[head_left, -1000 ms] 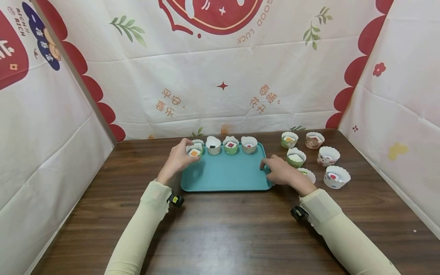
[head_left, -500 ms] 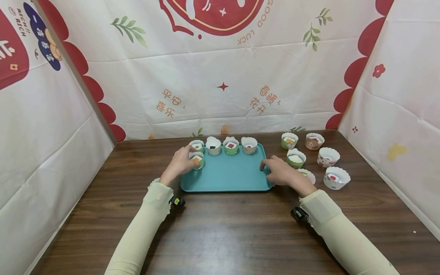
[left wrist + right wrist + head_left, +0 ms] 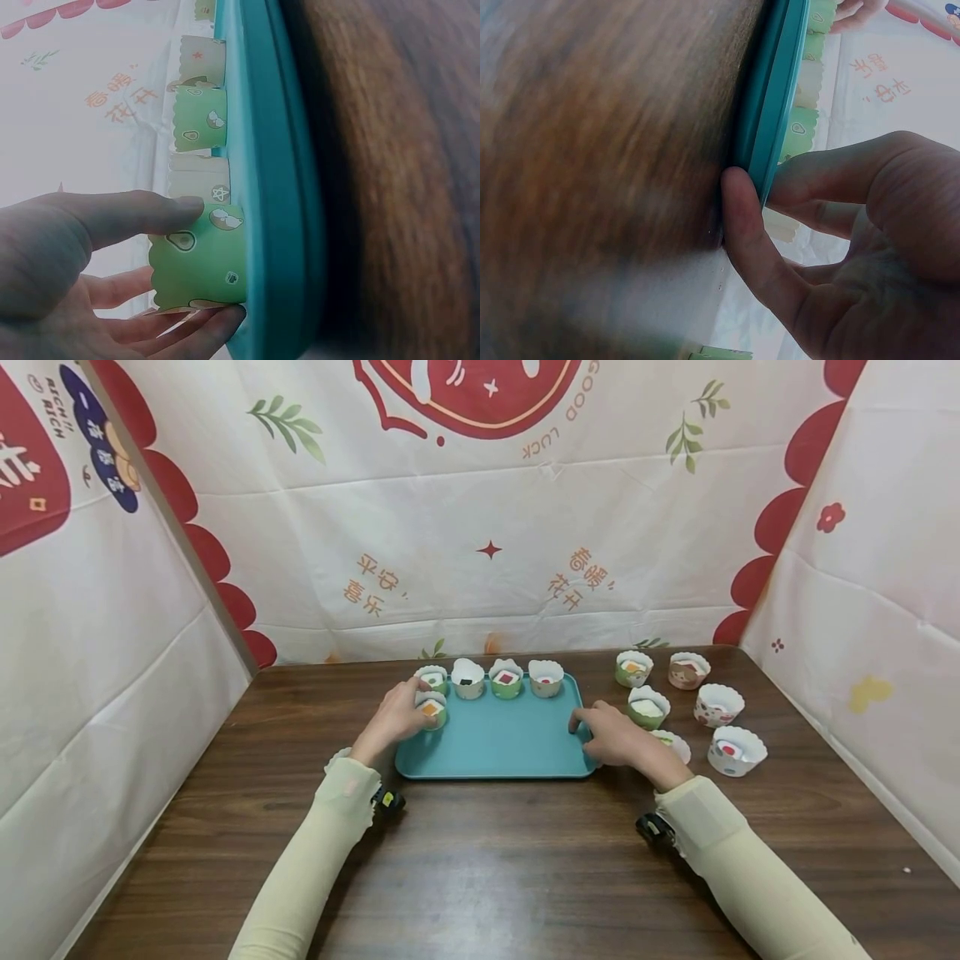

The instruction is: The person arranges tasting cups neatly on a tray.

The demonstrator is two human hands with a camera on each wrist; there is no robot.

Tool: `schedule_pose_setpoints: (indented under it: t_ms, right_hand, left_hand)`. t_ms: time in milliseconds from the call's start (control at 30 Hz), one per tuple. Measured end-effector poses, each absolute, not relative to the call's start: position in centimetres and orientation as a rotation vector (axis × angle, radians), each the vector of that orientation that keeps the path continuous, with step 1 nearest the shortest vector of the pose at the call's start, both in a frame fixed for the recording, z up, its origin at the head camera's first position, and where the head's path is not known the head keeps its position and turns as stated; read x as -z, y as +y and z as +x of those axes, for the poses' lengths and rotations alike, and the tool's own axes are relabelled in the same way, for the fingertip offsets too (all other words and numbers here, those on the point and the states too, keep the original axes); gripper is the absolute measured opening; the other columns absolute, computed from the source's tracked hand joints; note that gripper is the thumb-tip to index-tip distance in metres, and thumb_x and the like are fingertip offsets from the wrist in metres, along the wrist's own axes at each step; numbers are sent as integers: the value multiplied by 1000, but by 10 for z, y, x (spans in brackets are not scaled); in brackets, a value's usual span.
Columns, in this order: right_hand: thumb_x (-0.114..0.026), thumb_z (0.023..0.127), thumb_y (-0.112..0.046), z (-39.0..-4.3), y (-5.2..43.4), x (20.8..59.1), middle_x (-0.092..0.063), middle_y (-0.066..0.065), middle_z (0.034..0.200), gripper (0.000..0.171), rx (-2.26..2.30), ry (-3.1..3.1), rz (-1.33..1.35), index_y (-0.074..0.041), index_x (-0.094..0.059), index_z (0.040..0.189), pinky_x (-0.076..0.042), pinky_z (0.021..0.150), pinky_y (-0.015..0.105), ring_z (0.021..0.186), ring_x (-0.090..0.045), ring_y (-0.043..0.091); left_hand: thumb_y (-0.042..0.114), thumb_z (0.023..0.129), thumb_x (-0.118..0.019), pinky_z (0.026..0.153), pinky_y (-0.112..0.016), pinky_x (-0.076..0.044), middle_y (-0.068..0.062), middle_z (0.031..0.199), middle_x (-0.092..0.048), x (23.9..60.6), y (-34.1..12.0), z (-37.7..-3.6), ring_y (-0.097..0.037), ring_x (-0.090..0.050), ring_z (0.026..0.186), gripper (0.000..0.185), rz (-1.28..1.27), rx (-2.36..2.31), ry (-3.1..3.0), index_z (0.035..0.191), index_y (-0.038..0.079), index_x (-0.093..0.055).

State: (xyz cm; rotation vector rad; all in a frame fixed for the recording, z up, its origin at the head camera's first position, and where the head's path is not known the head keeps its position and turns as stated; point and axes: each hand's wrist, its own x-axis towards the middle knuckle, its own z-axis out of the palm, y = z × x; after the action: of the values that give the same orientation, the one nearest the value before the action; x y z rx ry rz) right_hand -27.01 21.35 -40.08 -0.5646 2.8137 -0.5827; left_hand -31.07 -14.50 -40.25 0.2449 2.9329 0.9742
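Note:
My left hand (image 3: pixel 390 718) holds a green avocado-print paper baking cup (image 3: pixel 199 262) between thumb and fingers. This cup stands upright at the left end of a teal tray (image 3: pixel 495 743), in front of the back-left cup (image 3: pixel 432 677). An orange-and-white piece shows inside it. My right hand (image 3: pixel 618 737) pinches the tray's right rim; in the right wrist view a fingertip lies on the outer side of the rim (image 3: pixel 776 105), with other fingers on the inner side. Along the tray's back edge runs a row of cups with small coloured pieces, including a green one (image 3: pixel 506 681).
Right of the tray, several filled paper cups stand on the wooden table (image 3: pixel 480 877), among them a white one (image 3: pixel 737 752) and a green one (image 3: pixel 647 708). One cup (image 3: pixel 675 746) is partly hidden behind my right hand. A printed cloth (image 3: pixel 465 510) hangs behind the table.
The left hand has lowered the green baking cup from over the back-left cup to the tray in front of it. The right hand has stayed on the tray's rim.

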Motion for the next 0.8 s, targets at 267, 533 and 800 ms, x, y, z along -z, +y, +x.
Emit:
schedule_pose_setpoints:
  t_ms: [267, 533, 800]
  right_hand:
    - [-57, 89, 5, -271, 213, 401, -54, 27, 114, 35, 589, 2811, -566, 2, -65, 124, -52, 57, 29, 83, -52, 27]
    - [-57, 89, 5, -272, 214, 401, -53, 27, 115, 36, 588, 2808, -549, 2, -64, 124, -52, 57, 29, 85, -52, 27]
    - [-57, 89, 5, -271, 214, 402, -53, 26, 115, 36, 595, 2806, -547, 2, -64, 124, -53, 57, 29, 84, -52, 27]
  left_hand:
    - [17, 87, -80, 95, -47, -50, -20, 130, -59, 401, -145, -310, -33, -54, 112, 62, 233, -963, 2933, 140, 3, -53]
    - [17, 86, -80, 93, -46, -50, -19, 127, -59, 400, -144, -309, -33, -54, 111, 61, 231, -977, 2929, 139, 4, -52]
    - [16, 87, -79, 94, -46, -51, -19, 128, -59, 400, -145, -308, -33, -53, 112, 59, 228, -982, 2920, 138, 4, -52]
